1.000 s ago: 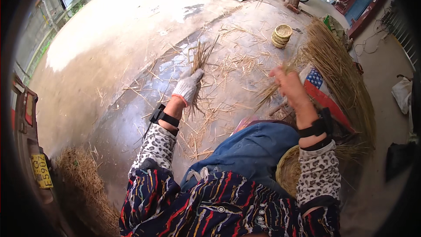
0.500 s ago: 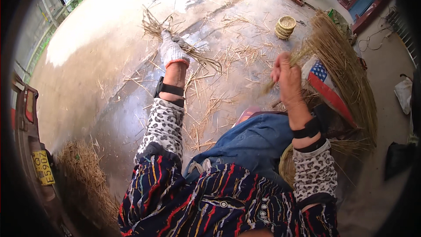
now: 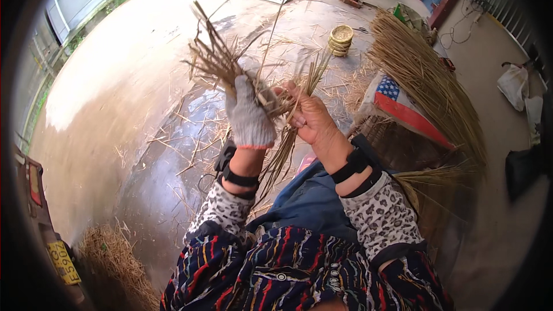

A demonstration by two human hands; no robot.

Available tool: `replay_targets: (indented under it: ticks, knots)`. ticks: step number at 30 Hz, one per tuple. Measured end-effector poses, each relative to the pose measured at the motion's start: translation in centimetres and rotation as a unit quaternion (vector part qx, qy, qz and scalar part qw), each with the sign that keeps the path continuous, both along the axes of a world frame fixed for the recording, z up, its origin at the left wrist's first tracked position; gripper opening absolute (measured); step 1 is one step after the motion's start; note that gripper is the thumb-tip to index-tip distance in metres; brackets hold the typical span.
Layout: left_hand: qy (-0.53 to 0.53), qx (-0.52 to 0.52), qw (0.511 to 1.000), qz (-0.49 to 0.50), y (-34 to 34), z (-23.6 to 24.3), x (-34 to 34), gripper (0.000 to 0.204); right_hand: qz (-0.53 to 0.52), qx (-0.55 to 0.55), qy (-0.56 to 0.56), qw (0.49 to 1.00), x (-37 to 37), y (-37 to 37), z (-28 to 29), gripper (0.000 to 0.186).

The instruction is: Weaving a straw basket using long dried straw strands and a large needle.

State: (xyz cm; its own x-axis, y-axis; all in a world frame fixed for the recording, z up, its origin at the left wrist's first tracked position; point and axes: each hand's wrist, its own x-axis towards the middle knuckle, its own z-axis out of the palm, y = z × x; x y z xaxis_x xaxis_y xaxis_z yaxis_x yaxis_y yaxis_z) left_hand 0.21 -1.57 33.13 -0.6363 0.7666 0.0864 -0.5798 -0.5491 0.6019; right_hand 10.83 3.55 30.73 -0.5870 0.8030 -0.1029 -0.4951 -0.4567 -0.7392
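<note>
My left hand (image 3: 249, 112), in a grey knit glove, is closed around a bundle of dry straw stalks (image 3: 216, 60) that fans out toward the upper left. Close against it is my bare right hand (image 3: 314, 116), its fingers pinched on some straw strands (image 3: 314, 75). These strands stick up past the fingers, and more straw (image 3: 279, 158) hangs down between my wrists. Where the two lots of straw meet, the fingers and glove partly hide them, so I cannot tell whether they are joined.
A large sheaf of long straw (image 3: 426, 75) leans at the right over a red, white and blue sack (image 3: 403, 109). Small stacked woven baskets (image 3: 340, 40) stand beyond my hands. Loose straw (image 3: 115, 259) is heaped at lower left, beside a vehicle with a yellow plate (image 3: 63, 263).
My right hand has moved left from beside the large sheaf, bringing its straw up to my left hand. The left hand has come nearer and its bundle now points more upward.
</note>
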Motion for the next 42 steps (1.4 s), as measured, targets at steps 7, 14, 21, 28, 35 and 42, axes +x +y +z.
replay_targets:
  ticks: [7, 14, 21, 28, 35, 42]
  knots:
    - [-0.038, 0.052, 0.988, -0.139, -1.3, -2.0, -2.5, 0.034, -0.091, 0.025, 0.02, 0.995, 1.7, 1.0, 1.2, 0.034]
    - [-0.195, 0.102, 0.971, -0.088, 1.2, -5.3, -8.2, 0.027, -0.19, 0.053, -0.084, 0.977, 1.5, 0.7, 1.9, 0.04]
    - [-0.098, -0.125, 0.981, 0.111, 1.8, -11.6, -17.5, 0.029, -0.378, 0.069, -0.065, 0.921, 10.8, 7.0, 1.5, 0.039]
    - [0.074, -0.257, 0.963, 0.031, 0.3, -10.2, -13.7, 0.023, -0.329, 0.302, -0.364, 0.817, 9.0, 6.4, -0.2, 0.043]
    - [0.222, -0.187, 0.953, -0.09, 0.1, -6.3, -6.2, 0.017, -0.135, 0.143, -0.218, 0.956, 4.3, 2.5, -0.6, 0.046]
    - [0.402, -0.116, 0.876, -0.242, -1.3, -4.0, -2.3, 0.027, 0.061, 0.094, -0.101, 0.989, 4.6, 2.2, -0.1, 0.073]
